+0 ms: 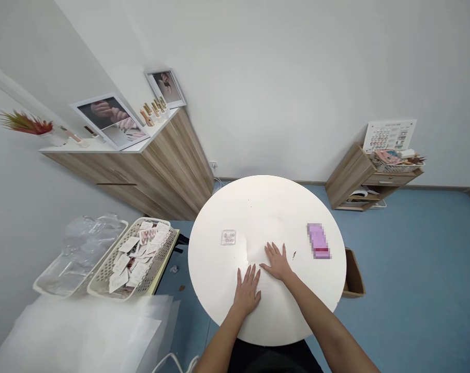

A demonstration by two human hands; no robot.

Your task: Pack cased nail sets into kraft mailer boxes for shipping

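My left hand lies flat on the round white table, fingers spread and pointing away from me. Just right of it and a little farther out, my right hand also rests palm down with its fingers apart. Neither holds anything. Beyond my left hand sits a small clear square case with several small round items inside. A purple object, blurred by pixelation, is to the right of my right hand; its kind cannot be made out. A small dark mark shows between them.
Left of the table stand a white basket of paper packets and a tray of clear plastic. A wooden cabinet with framed pictures is behind them. A cardboard box sits on the floor at right, and a small cabinet stands by the wall.
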